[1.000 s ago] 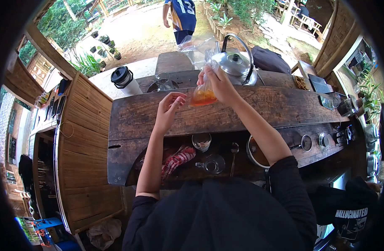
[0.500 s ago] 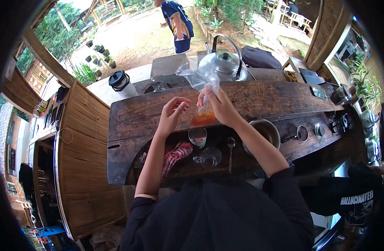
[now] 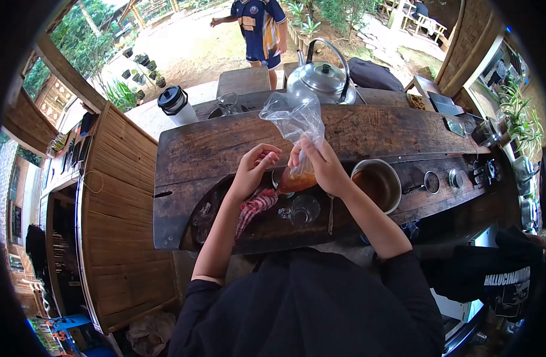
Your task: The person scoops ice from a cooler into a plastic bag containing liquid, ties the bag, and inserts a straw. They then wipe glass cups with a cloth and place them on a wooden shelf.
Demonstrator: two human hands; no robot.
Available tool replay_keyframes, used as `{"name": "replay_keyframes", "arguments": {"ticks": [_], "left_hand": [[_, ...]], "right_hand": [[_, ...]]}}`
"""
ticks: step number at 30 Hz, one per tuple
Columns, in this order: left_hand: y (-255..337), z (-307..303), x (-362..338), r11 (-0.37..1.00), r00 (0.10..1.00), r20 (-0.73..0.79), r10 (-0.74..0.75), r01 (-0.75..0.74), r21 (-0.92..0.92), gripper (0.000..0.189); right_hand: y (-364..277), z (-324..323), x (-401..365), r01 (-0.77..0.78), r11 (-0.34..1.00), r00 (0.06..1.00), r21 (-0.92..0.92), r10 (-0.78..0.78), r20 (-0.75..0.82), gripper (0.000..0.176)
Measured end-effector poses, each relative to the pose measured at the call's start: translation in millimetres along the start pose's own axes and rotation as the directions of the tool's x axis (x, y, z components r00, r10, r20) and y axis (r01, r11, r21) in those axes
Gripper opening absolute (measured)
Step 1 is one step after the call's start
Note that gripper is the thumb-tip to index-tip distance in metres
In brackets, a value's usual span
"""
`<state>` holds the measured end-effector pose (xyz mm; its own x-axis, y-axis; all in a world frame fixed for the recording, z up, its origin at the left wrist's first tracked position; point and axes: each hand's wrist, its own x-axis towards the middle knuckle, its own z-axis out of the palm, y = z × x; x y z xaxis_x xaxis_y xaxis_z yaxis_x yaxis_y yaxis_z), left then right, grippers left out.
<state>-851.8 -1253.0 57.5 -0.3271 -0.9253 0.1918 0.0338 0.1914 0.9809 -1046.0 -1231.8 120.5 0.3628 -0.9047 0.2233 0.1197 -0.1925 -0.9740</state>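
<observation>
My right hand (image 3: 320, 166) is closed round the gathered neck of a clear plastic bag (image 3: 294, 116), whose lower part holds orange-red liquid. My left hand (image 3: 254, 169) is just left of the bag, fingers curled but apart, with nothing in it. Below the bag, a glass mug (image 3: 304, 210) stands on the lower shelf of the wooden counter, and another glass is partly hidden behind the bag. A red-and-white checked cloth (image 3: 255, 208) lies under my left hand. A spoon (image 3: 331, 217) rests right of the mug.
A metal pot (image 3: 392, 184) with brown liquid is at the right. A large kettle (image 3: 322, 82) and a lidded jug (image 3: 176, 107) stand beyond the wooden counter (image 3: 213, 143). A person (image 3: 258, 30) stands outside; a strainer (image 3: 431, 182) lies farther right.
The bag and both hands are lower in view and slightly right, with the bag now covering part of one glass. The person outside has turned toward the counter. The pot shows more fully.
</observation>
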Motion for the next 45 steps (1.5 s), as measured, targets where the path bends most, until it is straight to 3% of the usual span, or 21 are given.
{"name": "replay_keyframes", "arguments": {"ticks": [5,7,8,11,12,17,22,27,33,39,45], "left_hand": [[-4,-2,-19,0.998,0.996,0.069,-0.05,0.052,-0.032,0.022],[5,-3,-30,0.995,0.991,0.081,-0.103,0.103,-0.003,0.021],[8,-1,-36,0.98,0.981,0.081,-0.174,0.181,-0.085,0.021],[8,-4,-52,0.977,0.948,0.236,-0.214,0.203,0.071,0.024],[5,-1,-57,0.989,0.951,0.274,-0.143,0.127,0.073,0.026],[6,10,-76,0.972,0.952,0.256,-0.166,0.114,0.207,0.027],[10,11,-92,0.953,0.93,0.293,-0.223,0.144,0.267,0.027],[-9,15,-97,0.937,0.933,0.265,-0.245,0.158,0.31,0.031],[-25,27,-98,0.975,0.96,0.25,-0.127,0.074,0.21,0.029],[-28,26,-100,0.972,0.945,0.231,-0.23,0.212,0.1,0.029],[-27,24,-95,0.987,0.951,0.286,-0.119,0.083,0.135,0.035]], "right_hand": [[0,3,-11,-0.002,1.0,1.0,-0.002,0.002,-0.017,0.034],[-1,2,-16,-0.006,0.999,1.0,-0.04,0.006,-0.01,0.026],[-2,2,-18,-0.002,0.998,1.0,-0.062,0.002,-0.005,0.021],[-5,10,-28,-0.024,0.999,0.998,-0.028,0.022,-0.054,0.034],[-6,12,-33,-0.043,0.999,0.997,-0.025,0.041,-0.059,0.034],[3,20,-50,-0.071,0.995,0.997,0.073,0.073,-0.031,0.022],[17,27,-65,-0.075,0.995,0.997,0.068,0.076,-0.002,0.028],[31,24,-72,-0.093,0.992,0.993,0.086,0.099,-0.07,0.03],[38,10,-75,-0.075,0.994,0.99,0.085,0.085,-0.116,0.031],[39,6,-78,-0.066,0.996,0.985,0.067,0.076,-0.158,0.033],[34,3,-75,-0.049,0.997,0.984,0.059,0.059,-0.169,0.036]]}}
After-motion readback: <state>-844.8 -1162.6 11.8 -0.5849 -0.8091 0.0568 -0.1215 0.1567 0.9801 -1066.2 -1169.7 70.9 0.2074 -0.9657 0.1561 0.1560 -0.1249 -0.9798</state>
